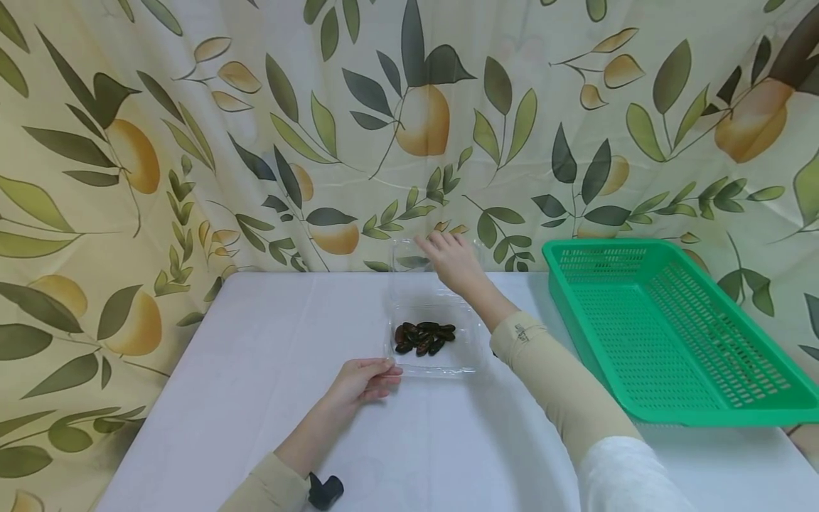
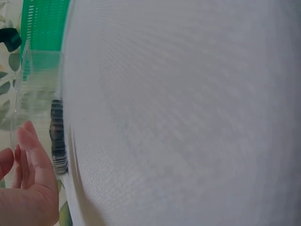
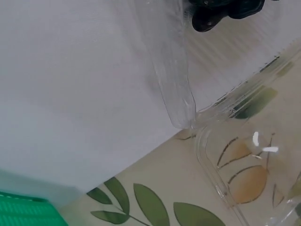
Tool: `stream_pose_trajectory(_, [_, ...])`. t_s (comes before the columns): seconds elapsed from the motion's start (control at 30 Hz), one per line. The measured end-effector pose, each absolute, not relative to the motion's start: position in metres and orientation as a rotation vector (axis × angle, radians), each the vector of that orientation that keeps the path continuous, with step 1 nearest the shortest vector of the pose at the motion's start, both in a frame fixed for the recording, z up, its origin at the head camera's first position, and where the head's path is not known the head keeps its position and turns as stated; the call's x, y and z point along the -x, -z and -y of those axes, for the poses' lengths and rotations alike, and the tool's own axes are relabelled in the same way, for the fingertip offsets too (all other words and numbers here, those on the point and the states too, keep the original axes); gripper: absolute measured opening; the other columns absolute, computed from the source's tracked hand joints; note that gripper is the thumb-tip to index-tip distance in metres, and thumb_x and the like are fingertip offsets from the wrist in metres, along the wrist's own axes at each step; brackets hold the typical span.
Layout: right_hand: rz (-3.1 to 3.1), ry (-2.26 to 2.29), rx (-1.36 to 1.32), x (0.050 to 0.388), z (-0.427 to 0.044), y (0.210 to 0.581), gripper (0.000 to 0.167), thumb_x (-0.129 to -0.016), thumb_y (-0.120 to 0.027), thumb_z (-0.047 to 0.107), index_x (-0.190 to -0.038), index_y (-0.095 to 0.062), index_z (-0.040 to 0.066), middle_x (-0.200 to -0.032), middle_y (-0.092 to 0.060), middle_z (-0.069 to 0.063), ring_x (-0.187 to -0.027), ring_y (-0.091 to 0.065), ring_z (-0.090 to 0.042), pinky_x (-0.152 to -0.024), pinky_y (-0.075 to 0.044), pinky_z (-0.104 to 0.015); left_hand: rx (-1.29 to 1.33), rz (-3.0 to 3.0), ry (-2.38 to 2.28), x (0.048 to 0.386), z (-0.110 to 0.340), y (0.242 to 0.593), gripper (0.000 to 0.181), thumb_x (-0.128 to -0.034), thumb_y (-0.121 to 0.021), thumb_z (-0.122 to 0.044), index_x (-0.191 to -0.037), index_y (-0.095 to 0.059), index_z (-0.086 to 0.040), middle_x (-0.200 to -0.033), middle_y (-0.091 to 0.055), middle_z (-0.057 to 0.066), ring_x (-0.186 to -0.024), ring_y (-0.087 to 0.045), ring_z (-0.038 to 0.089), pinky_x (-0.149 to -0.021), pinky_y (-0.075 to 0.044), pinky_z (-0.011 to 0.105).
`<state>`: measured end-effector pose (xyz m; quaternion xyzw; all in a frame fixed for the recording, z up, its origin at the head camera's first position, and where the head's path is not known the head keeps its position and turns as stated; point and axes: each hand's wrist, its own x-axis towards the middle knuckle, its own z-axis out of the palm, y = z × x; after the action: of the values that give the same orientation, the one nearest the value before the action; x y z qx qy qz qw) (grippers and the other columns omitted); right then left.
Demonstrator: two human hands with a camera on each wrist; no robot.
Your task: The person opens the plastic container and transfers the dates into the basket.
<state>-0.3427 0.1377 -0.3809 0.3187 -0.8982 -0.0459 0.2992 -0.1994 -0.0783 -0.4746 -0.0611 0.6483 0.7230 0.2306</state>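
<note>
A clear plastic container (image 1: 435,371) stands on the white table with its lid (image 1: 409,274) raised at the far side. Several dark brown, glossy oval pieces (image 1: 424,338) lie in its base; the left wrist view shows these pieces (image 2: 57,134) from the side. At the near left corner, the left hand (image 1: 358,384) pinches the container's rim between thumb and fingers. The right hand (image 1: 456,263) reaches over the container and grips the lid's far edge. In the right wrist view the hand is out of sight, while the lid (image 3: 244,165) and base wall (image 3: 169,61) show.
A green perforated basket (image 1: 678,412) stands on the right of the table (image 1: 269,370). A small black object (image 1: 326,492) lies at the near edge by the left sleeve. Behind the table hangs a cloth (image 1: 358,192) printed with leaves and fruit.
</note>
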Motion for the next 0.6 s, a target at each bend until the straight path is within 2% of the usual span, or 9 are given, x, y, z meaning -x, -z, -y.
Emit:
stream_pose_trajectory(0.27, [2.601, 0.151, -0.79, 0.351, -0.133, 0.388, 0.047, -0.085, -0.056, 0.002, -0.129, -0.041, 0.013, -0.119, -0.047, -0.013, -0.114, -0.045, -0.03, -0.091, -0.041, -0.041, 0.167, -1.731, -2.008, 0.199, 0.08, 0.475, 0.035, -0.0886, -0.059, -0.018, -0.115, -0.057, 0.005, -0.099, -0.068, 0.011, -0.085, -0.067, 0.015, -0.066, -0.055, 0.025])
stream_pose_trajectory(0.6, [2.817, 0.118, -0.702, 0.358, -0.131, 0.399, 0.057, -0.085, -0.054, 0.002, -0.137, -0.033, 0.014, -0.141, -0.032, -0.015, -0.132, -0.027, -0.03, -0.108, -0.024, -0.045, 0.162, -1.711, -2.018, 0.198, 0.08, 0.475, 0.038, -0.0893, -0.058, -0.018, -0.117, -0.055, 0.007, -0.098, -0.068, 0.011, -0.083, -0.067, 0.013, -0.066, -0.055, 0.024])
